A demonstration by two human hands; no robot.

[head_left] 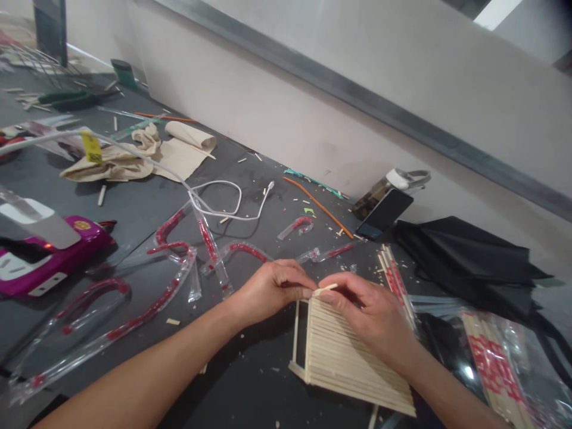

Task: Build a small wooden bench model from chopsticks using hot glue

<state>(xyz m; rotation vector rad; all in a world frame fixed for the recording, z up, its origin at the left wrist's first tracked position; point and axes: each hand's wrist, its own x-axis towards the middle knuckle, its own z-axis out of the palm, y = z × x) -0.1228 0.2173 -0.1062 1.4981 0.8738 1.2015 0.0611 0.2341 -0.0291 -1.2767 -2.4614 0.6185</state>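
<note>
A small model built of thin wooden sticks [353, 363] lies tilted on the dark table before me. Its sticks sit side by side as a slatted panel, with an open frame at the left side. At its upper corner, my left hand [270, 292] pinches the end of a short wooden stick [329, 288] between thumb and finger. My right hand [364, 301] has thumb and forefinger closed on the same stick, and its palm hangs over the panel. The fingers partly hide where the stick meets the model.
Crumpled plastic sleeves with red print [167, 292] litter the left side, near a purple-and-white device [58, 256]. A white cable [241, 196] loops behind. A phone [386, 214] leans against a bottle [370, 199]. Packaged chopsticks [491, 363] and a black bag [465, 256] lie right.
</note>
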